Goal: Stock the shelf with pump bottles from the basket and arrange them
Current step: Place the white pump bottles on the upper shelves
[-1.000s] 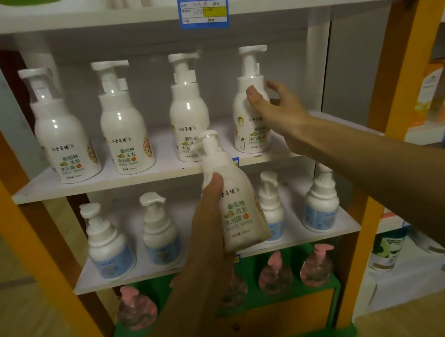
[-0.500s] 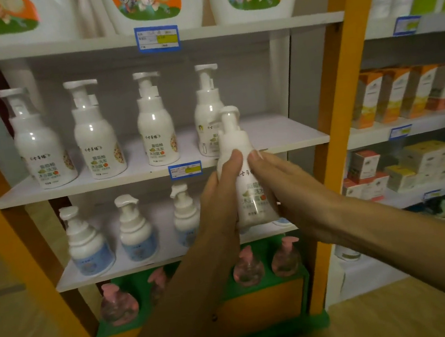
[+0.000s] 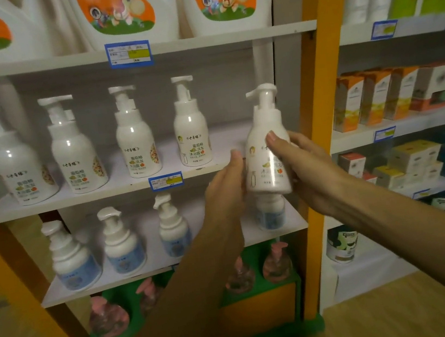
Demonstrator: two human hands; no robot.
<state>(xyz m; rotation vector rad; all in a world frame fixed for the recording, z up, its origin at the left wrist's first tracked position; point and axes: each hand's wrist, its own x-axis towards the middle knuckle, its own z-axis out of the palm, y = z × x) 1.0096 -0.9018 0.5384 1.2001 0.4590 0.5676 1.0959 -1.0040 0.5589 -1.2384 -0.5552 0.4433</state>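
A white pump bottle (image 3: 262, 145) with a fruit label is held upright between both hands, in front of the right end of the middle shelf (image 3: 121, 187). My left hand (image 3: 225, 189) touches its left side and my right hand (image 3: 306, 169) wraps its right side, thumb on the front. Several matching white pump bottles stand in a row on that shelf, the nearest one (image 3: 191, 128) just left of the held bottle. The shelf space at the right end behind the held bottle holds nothing. No basket is in view.
Blue-labelled pump bottles (image 3: 121, 242) line the shelf below, pink ones (image 3: 107, 316) sit in a green stand lower down. Large white jugs (image 3: 123, 10) fill the top shelf. An orange post (image 3: 317, 98) bounds the unit; boxed goods (image 3: 374, 95) fill the neighbouring shelves to the right.
My right hand left the shelved bottle and came onto the held bottle. The bottle rose and moved right to the shelf's right end. My view shifted right.
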